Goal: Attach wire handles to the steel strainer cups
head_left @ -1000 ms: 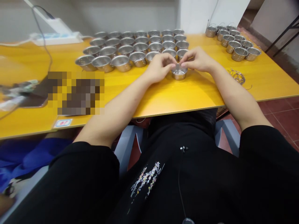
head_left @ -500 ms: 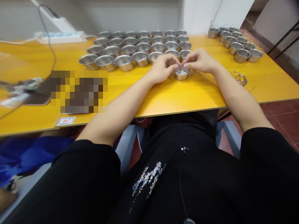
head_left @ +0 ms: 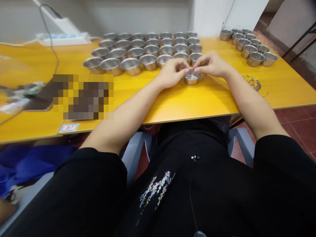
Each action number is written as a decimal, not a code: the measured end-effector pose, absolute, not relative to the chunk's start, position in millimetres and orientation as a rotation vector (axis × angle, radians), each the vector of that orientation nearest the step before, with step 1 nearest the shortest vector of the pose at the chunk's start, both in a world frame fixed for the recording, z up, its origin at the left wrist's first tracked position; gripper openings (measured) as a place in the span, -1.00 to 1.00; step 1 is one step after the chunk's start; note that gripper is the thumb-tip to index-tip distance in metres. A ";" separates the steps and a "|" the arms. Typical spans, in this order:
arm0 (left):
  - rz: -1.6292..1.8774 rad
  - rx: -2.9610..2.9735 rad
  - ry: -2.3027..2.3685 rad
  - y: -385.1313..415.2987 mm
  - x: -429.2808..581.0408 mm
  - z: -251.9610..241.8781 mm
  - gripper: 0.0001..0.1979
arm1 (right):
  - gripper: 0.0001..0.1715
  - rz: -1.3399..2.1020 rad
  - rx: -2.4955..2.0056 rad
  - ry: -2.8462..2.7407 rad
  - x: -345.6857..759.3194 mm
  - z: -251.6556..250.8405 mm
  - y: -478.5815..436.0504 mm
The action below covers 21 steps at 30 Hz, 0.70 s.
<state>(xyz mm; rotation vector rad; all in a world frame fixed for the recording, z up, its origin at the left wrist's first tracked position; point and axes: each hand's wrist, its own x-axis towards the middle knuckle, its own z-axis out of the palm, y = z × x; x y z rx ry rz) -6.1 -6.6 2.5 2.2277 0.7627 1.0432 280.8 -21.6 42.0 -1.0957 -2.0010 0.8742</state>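
A small round metal cup (head_left: 192,79) with holes in its side stands upright on the yellow table (head_left: 172,107) in front of me. At its far rim my left hand (head_left: 174,71) is closed, thumb and forefinger pinched together. From the other side my right hand (head_left: 211,65) pinches at the same rim, its fingertips close to the left ones. Whatever lies between the fingertips is too small to make out. Right of my right forearm lies a little heap of bent wire pieces (head_left: 253,82).
Rows of similar metal cups (head_left: 132,66) stand just behind my hands. More cups with wire handles (head_left: 256,59) are grouped at the right. A power strip (head_left: 64,39), cables and a dark flat device (head_left: 40,100) lie on the left. The table's front edge is near my body.
Hardly anything differs. Both hands stay pinched at the cup's far rim, with only a very slight shift of the fingertips.
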 end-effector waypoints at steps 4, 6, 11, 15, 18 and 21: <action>1.037 2.236 0.772 -8.2 -4.5 2.2 -0.74 | -0.65 0.877 -1.072 -2.000 279.0 41.5 -21.3; 1.038 2.246 0.768 -10.7 -2.8 2.6 -0.74 | -0.63 0.885 -1.058 -2.000 277.8 41.3 -21.9; 1.049 2.262 0.741 -18.9 0.8 6.3 -0.70 | -0.55 0.933 -1.040 -1.964 279.8 38.6 -24.7; 1.031 2.288 0.705 -26.8 1.0 12.1 -0.85 | -0.44 0.999 -1.034 -1.938 284.3 36.5 -27.0; 1.025 2.273 0.723 -33.1 0.1 16.3 -0.90 | -0.34 1.051 -1.034 -1.893 283.6 37.9 -32.0; 1.031 2.251 0.717 -38.6 -1.9 17.1 -0.91 | -0.30 1.093 -1.030 -1.852 279.2 40.4 -40.2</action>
